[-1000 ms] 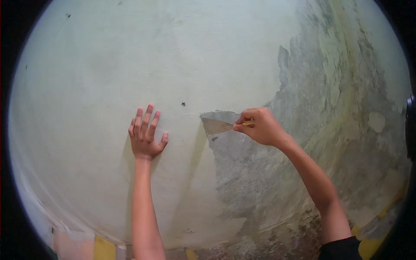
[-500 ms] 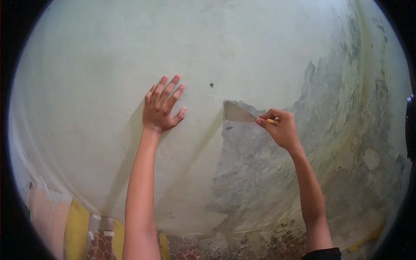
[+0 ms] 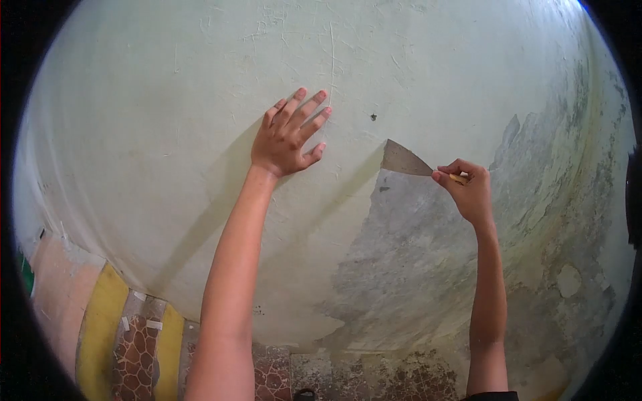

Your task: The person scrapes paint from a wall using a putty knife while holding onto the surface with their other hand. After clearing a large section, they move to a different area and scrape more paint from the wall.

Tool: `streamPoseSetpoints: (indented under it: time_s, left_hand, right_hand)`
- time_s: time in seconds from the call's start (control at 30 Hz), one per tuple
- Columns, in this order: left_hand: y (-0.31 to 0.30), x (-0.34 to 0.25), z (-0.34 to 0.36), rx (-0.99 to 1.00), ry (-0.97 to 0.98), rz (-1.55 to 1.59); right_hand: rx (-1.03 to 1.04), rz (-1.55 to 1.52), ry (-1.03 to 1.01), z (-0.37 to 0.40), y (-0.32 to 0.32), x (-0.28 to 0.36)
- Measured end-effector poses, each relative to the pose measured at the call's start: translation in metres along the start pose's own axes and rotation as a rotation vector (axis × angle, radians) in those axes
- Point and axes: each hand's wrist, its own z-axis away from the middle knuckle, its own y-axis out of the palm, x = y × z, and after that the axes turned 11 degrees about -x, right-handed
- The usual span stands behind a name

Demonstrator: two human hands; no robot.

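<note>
My right hand [image 3: 470, 190] pinches the yellow handle of a scraper [image 3: 405, 160] between thumb and fingers. The wide metal blade lies against the wall [image 3: 167, 100], its edge at the upper left corner of a bare grey patch [image 3: 421, 227]. Pale green paint borders the patch on the left and above. To the left, my left hand [image 3: 284, 142] rests on the painted surface with its fingers spread, holding nothing. A small dark hole [image 3: 373, 117] shows in the wall above the blade.
Worn, stained plaster [image 3: 568, 194] runs down the right side. Below, along the wall's foot, are yellow stripes [image 3: 100, 334] and brown stone-patterned tiles [image 3: 137, 351]. A dark rounded thing [image 3: 304, 394] pokes in at the bottom edge.
The view has shifted, so the wall and both hands appear farther right and higher. The scraper blade is slightly closer to the hole. My left hand stays spread on the wall.
</note>
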Motion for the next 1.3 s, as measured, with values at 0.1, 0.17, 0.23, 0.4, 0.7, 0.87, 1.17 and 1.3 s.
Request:
streamPoseSetpoints:
  time_s: [0.1,0.17,0.23,0.4,0.7,0.87,1.17,1.3]
  left_hand:
    - [-0.001,0.000,0.000,0.001,0.001,-0.012]
    - [-0.002,0.001,-0.003,-0.013,-0.001,-0.031]
    - [-0.004,-0.001,-0.002,-0.012,0.002,-0.023]
    - [-0.004,-0.004,0.000,0.009,-0.035,0.007]
    - [-0.002,-0.001,-0.002,-0.010,-0.007,0.017]
    - [-0.002,-0.002,-0.003,-0.017,-0.006,-0.008]
    - [-0.004,-0.003,-0.006,-0.019,-0.018,-0.028]
    - [-0.006,-0.003,-0.006,-0.007,-0.003,-0.014]
  right_hand:
    - [0.008,-0.014,-0.065,-0.002,-0.005,-0.009]
    - [-0.009,-0.025,-0.054,-0.006,-0.005,-0.013]
    - [0.011,-0.032,-0.040,-0.007,0.002,-0.008]
    - [0.060,0.028,-0.109,-0.001,-0.002,0.003]
    - [0.066,0.045,-0.016,-0.015,-0.015,-0.005]
    - [0.096,-0.004,-0.035,-0.016,-0.006,0.001]
    - [0.010,-0.003,-0.034,-0.018,-0.004,0.001]
    - [0.004,0.003,-0.101,-0.010,-0.006,0.006]
